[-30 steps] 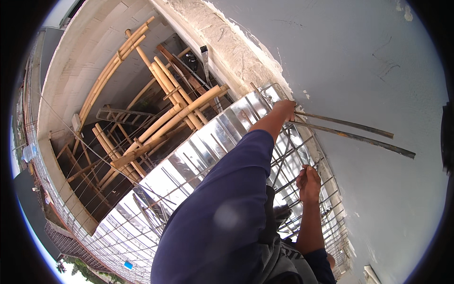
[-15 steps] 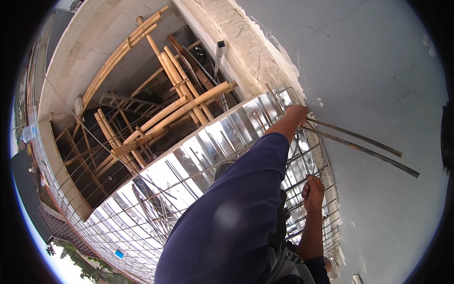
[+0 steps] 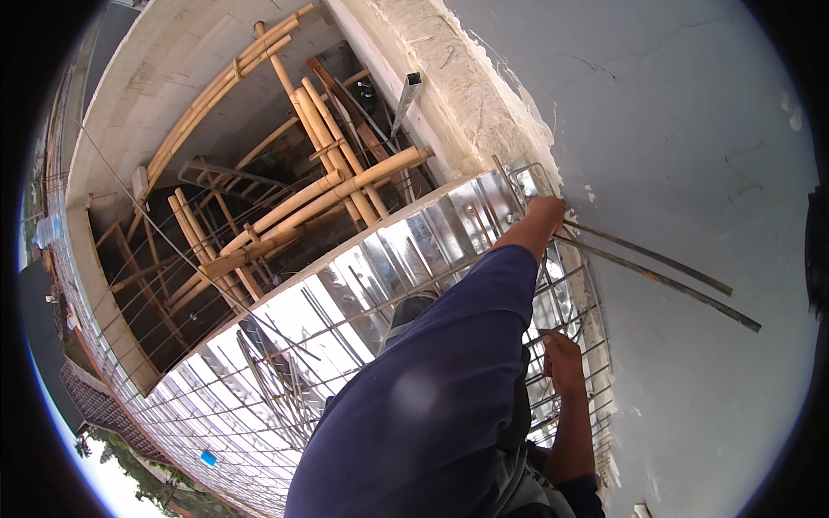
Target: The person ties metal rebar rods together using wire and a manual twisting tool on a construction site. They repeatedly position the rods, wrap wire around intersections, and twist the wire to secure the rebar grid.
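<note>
My left hand, at the end of a dark blue sleeve, is closed at the wall edge where two steel reinforcing bars stick out to the right. Its fingers wrap round a bar there; the grip itself is partly hidden. Just above it stands a bent rebar loop. Lower down, my right hand is curled over the rebar grid. Something thin and dark shows by its thumb and fingertips, too small to name. Shiny corrugated metal decking lies below the grid.
A grey plastered wall rises on the right, with a rough concrete edge. To the left, an opening holds bamboo poles and a ladder. Loose bars lie across the grid. A square metal tube stands near the wall.
My right hand has shifted slightly left and down, and its wrist has turned so the fingertips face left. My left hand stays at the bars; the view has moved a little.
</note>
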A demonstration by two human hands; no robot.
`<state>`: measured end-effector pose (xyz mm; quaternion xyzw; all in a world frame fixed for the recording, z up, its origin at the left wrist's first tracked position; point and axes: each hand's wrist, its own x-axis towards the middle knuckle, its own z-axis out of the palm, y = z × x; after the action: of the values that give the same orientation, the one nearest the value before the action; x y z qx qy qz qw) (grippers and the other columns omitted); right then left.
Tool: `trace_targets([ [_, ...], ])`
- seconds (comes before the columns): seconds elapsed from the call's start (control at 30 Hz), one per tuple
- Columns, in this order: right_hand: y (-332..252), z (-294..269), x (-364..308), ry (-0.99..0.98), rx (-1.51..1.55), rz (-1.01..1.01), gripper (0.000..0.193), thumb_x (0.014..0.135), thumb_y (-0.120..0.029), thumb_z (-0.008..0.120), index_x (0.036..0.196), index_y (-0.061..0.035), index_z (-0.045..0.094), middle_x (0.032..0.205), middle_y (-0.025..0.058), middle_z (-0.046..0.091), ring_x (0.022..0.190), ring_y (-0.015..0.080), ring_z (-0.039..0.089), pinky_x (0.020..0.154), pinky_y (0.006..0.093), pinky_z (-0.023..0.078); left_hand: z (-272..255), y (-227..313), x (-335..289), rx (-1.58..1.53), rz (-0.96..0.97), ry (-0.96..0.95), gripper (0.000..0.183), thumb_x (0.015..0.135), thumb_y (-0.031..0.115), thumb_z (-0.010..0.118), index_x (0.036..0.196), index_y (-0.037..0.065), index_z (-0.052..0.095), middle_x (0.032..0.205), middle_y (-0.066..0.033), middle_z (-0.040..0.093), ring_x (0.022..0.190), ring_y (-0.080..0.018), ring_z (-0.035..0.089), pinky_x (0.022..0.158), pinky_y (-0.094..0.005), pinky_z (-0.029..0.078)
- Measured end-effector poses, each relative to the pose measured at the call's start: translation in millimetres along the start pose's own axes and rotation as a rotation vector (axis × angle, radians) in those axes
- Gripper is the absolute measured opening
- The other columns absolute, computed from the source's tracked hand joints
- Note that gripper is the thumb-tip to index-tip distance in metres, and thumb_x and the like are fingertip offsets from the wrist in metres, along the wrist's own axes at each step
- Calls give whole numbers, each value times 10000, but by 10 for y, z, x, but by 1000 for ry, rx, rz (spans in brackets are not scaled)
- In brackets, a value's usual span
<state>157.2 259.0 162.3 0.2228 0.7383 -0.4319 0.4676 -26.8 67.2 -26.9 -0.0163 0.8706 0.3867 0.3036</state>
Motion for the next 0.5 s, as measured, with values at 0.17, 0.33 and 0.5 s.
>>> trace_targets([
  [0.17,142,3,38,3,-8,75,199,945,-167,525,1053,-14,593,551,-39,407,421,53,351,387,222,261,10,40,10,-27,10,-8,562,622,185,766,1153,110,595,1033,-124,669,983,-319,648,775,-413,530],
  [0.33,158,68,27,-52,61,113,181,957,-154,495,1045,-23,584,556,-30,425,409,59,349,378,225,258,-29,48,-64,-62,-11,29,555,625,184,802,1143,98,619,1087,-125,666,1016,-316,645,862,-398,505],
  [0.5,222,84,95,43,-12,-23,181,965,-144,470,1054,-22,571,542,-31,419,387,51,337,355,234,254,-61,60,-88,-44,-16,6,546,639,154,759,1159,97,602,1082,-136,660,1007,-320,644,814,-400,527],
])
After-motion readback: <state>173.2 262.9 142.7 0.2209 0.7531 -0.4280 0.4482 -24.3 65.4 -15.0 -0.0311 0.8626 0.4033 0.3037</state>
